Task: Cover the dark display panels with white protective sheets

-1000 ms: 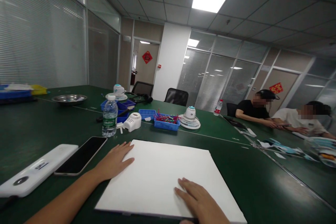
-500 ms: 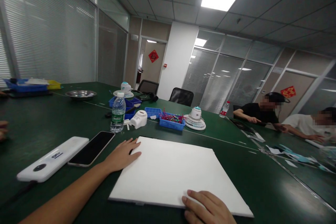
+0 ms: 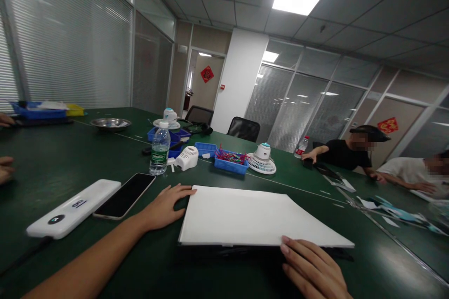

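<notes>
A flat white board (image 3: 252, 217) lies before me, its near edge raised above the green table (image 3: 147, 261), with a dark gap beneath. My left hand (image 3: 168, 208) rests at its far left corner, fingers apart, fingertips touching the edge. My right hand (image 3: 314, 266) is at the near edge towards the right, fingers on the edge and the thumb out of sight; it grips the board there. Left of my left hand lie a black phone (image 3: 124, 196) and a white device marked 18 (image 3: 73, 208) with a black cable.
Beyond the board stand a water bottle (image 3: 160, 149), a white fan part (image 3: 187, 158), a blue tray of coloured wires (image 3: 231, 161) and a small fan (image 3: 262, 159). A metal dish (image 3: 111, 124) is farther left. Two people sit at the right; another person's hand (image 3: 5, 170) shows at the left edge.
The board's near edge has risen and moved away from me, with my right hand moving right along with it. The person in black at the right has stretched an arm out towards the red-capped bottle.
</notes>
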Available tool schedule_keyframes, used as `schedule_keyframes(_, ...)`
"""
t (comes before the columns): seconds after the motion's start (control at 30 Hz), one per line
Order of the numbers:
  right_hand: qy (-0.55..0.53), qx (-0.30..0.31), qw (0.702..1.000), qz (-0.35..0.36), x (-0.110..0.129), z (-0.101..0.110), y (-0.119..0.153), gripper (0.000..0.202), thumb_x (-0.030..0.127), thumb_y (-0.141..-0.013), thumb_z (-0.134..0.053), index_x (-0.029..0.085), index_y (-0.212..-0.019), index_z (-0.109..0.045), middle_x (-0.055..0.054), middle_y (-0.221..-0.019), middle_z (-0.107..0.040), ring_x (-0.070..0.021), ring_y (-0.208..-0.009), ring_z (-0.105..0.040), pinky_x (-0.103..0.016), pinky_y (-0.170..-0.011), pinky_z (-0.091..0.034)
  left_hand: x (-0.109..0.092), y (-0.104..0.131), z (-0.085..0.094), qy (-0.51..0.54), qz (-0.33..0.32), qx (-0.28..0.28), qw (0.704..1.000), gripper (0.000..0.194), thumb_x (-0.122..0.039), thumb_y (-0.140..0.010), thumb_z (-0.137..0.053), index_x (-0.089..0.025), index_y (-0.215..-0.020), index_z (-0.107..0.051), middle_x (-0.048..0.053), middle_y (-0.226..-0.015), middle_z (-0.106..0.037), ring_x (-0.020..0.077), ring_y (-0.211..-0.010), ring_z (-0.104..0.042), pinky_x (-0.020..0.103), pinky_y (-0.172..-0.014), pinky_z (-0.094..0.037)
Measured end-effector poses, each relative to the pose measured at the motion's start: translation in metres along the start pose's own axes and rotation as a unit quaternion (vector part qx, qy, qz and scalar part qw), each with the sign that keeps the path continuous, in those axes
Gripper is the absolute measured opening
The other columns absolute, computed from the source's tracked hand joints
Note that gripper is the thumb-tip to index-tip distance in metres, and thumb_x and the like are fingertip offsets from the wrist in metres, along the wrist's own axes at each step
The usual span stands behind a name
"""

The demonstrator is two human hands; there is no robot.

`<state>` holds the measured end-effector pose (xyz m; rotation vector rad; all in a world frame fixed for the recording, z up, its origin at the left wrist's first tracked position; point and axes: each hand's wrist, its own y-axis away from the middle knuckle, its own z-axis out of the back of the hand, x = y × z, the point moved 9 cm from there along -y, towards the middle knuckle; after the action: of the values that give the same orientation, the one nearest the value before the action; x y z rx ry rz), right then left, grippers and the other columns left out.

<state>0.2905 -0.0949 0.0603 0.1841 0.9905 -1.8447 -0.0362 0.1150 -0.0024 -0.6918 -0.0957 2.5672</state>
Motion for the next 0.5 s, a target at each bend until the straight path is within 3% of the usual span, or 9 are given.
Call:
schedule_keyframes(0.1,-0.002,-0.006,1.0,-0.006,-0.006,-0.001,0.011,0.031,0.012,-0.097,-0.048,0.017,-0.116,-0.071,-0.012,-0.124,-0.071,-0.028,-0.124,-0.062,-0.042,-0.094,-0.058,-0.009,0.001,0.004,0.007,-0.033,-0.018,0.999,0.058,-0.047,-0.087,-0.063,-0.041,-0.144,-0.052,0.0,-0.164,-0.034,0.0307,-0.146,-0.04,0.052,-0.118,-0.033)
schedule_keyframes(0.27,0.017,-0.082,0.994,-0.072,-0.014,-0.013,0.029,0.025,0.008,-0.09,-0.062,0.017,-0.111,-0.073,-0.009,-0.107,-0.076,-0.0244,-0.106,-0.071,-0.039,-0.091,-0.059,-0.013,-0.003,0.005,0.031,-0.069,-0.026,0.997,0.042,-0.038,-0.093,-0.055,-0.038,-0.135,-0.062,-0.003,-0.146,-0.06,0.0234,-0.138,-0.052,0.047,-0.12,-0.031)
schedule_keyframes(0.37,0.022,-0.117,0.988,-0.103,-0.013,-0.013,0.025,0.018,0.011,-0.085,-0.071,0.018,-0.102,-0.074,-0.006,-0.092,-0.076,-0.0205,-0.09,-0.073,-0.035,-0.084,-0.06,-0.014,-0.004,0.007,0.03,-0.073,-0.039,0.996,0.041,-0.037,-0.093,-0.055,-0.039,-0.133,-0.063,-0.003,-0.147,-0.059,0.0223,-0.136,-0.054,0.045,-0.119,-0.033)
schedule_keyframes(0.5,0.012,-0.096,0.991,-0.092,-0.007,-0.008,0.008,0.014,0.011,-0.089,-0.065,0.017,-0.097,-0.075,-0.006,-0.086,-0.075,-0.0197,-0.085,-0.073,-0.033,-0.078,-0.06,-0.026,-0.001,0.007,0.014,-0.096,-0.031,0.995,0.041,-0.037,-0.094,-0.055,-0.04,-0.134,-0.062,-0.002,-0.147,-0.058,0.0221,-0.136,-0.054,0.048,-0.118,-0.032)
